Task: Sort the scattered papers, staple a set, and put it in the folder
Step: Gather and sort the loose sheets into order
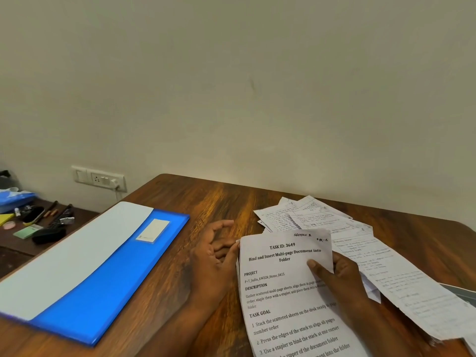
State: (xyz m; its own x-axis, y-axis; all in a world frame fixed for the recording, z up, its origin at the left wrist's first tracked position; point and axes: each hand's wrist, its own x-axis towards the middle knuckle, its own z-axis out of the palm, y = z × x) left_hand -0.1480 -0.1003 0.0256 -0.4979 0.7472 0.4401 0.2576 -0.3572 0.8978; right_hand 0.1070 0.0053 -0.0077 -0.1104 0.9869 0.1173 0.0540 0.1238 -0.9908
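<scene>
Head view: a glossy brown wood-grain bench (206, 199) stands against a plain cream wall (231, 73). A flat blue plastic folder (103, 292) lies left. The right hand (334, 276) pinches a printed stack (286, 292); the left hand (216, 256), fingers relaxed, touches its edge. Handwritten papers (360, 243) lie scattered behind.

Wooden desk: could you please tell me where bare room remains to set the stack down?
Bare wood lies between the blue plastic folder and the left hand, and behind both toward the wall. The right side is crowded with scattered handwritten papers.
</scene>
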